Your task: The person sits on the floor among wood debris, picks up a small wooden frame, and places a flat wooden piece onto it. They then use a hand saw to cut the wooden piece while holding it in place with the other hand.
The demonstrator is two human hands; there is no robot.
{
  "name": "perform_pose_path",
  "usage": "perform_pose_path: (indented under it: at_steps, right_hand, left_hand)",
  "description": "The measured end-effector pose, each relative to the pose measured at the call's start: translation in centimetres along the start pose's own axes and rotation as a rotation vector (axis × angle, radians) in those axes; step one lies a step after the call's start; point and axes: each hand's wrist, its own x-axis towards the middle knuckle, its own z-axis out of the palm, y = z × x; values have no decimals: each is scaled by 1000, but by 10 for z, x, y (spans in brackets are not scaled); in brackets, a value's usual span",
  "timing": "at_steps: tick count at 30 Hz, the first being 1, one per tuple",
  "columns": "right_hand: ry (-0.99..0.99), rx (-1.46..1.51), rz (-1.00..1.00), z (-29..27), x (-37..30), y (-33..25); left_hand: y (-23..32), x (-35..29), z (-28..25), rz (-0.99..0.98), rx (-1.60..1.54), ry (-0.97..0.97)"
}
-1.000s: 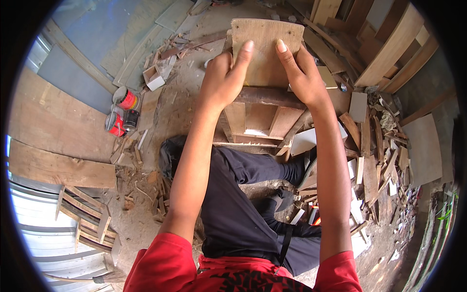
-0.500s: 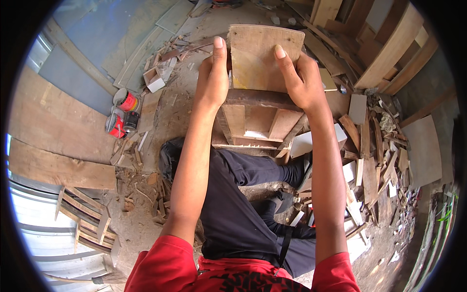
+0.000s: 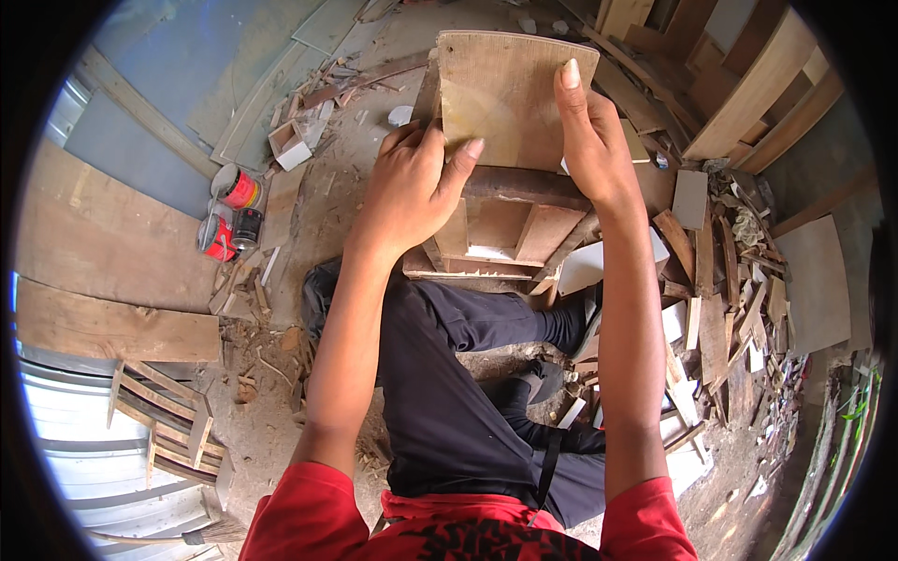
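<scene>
A thin, pale brown wooden panel (image 3: 510,103) with a yellowish stain stands raised in front of me. Behind its left edge another wooden piece shows, and I cannot tell whether the two are joined. My left hand (image 3: 412,187) grips the panel's lower left corner, thumb on the near face and fingers curled behind. On the right edge, my right hand (image 3: 599,140) is closed with its thumb pointing up along the face; its other fingers are mostly hidden. Just below the panel stands a small wooden frame or stool (image 3: 524,192) with a dark top bar and slanted legs.
Paint cans (image 3: 234,192) stand at the left beside a leaning plywood sheet (image 3: 122,234). Scrap wood (image 3: 720,318) is heaped at the right, with long boards (image 3: 748,84) behind it. A slatted wooden piece (image 3: 173,421) lies lower left. My legs (image 3: 449,402) stretch below the frame.
My left hand has slid down from the panel's upper left edge to its lower left corner. My right hand has moved up and outward to the right edge. The panel has risen slightly.
</scene>
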Motion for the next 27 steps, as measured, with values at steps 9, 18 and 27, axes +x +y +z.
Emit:
perform_pose_path:
  at_steps: [9,18,27]
  right_hand:
    - [56,-77,-102,5,6,7]
    - [133,-114,-112,3,1,-2]
    - [121,-109,-80,2,-1,-4]
  left_hand:
    - [7,1,3,-67,-28,55]
    - [5,2,5,-35,-3,89]
    - [8,0,5,-61,-69,131]
